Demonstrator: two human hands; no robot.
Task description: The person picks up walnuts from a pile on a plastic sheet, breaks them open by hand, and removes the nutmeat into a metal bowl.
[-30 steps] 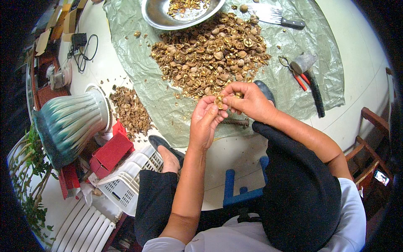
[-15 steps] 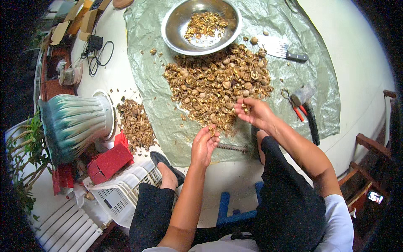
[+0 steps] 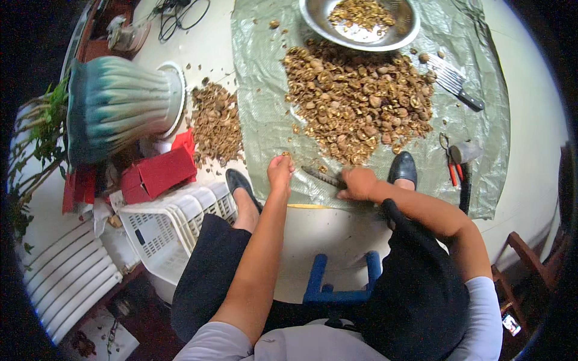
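My left hand (image 3: 280, 173) is closed on a small walnut piece (image 3: 286, 155) at the green sheet's near part. My right hand (image 3: 358, 183) is lower and to the right, its fingers closed round a ribbed metal rod (image 3: 316, 174) lying at a slant on the sheet (image 3: 265, 120). Just above both hands spreads a heap of cracked walnuts and shells (image 3: 355, 102). A steel bowl (image 3: 403, 27) behind the heap holds kernel pieces. A knife (image 3: 469, 99), red-handled pliers (image 3: 451, 171) and a grey-headed mallet (image 3: 463, 153) lie to the right.
Left are a shell pile (image 3: 214, 126), a teal planter (image 3: 114, 108), a red box (image 3: 153, 174), a white plastic basket (image 3: 156, 240) and cables (image 3: 174, 15). My feet flank the hands, with a blue stool frame (image 3: 316, 283) below and wooden furniture (image 3: 530, 265) at the right.
My hands, together at a walnut piece a second ago, have separated. The right has dropped onto the rod; the left still holds the piece. The camera view has shifted.
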